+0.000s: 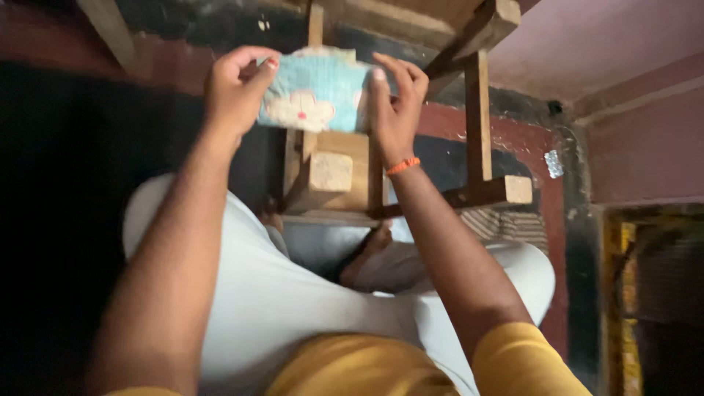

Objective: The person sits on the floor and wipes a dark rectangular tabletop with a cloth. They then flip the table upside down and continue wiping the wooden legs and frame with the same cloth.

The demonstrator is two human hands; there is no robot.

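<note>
- Holding up a small blue cloth (319,88) with both hands, high in front of the wooden stool (345,176)
- Left hand (236,92) pinching the left edge, grip closed on the cloth between thumb and fingers
- Right hand (396,103) pinching the right edge, grip closed on the cloth too, orange band (402,166) on that wrist
- Cloth stretched flat between the two hands, with a white cloud shape and a pink dot showing near the bottom
- Sitting cross-legged on the dark floor (66,220), white trousers (271,301) and a bare foot (367,257) below the stool
- Step in hand looks like spreading the cloth out, maybe to fold it
- Next move likely needs both grips kept tight and the edges kept level, so the cloth stays flat and does not slip
</note>
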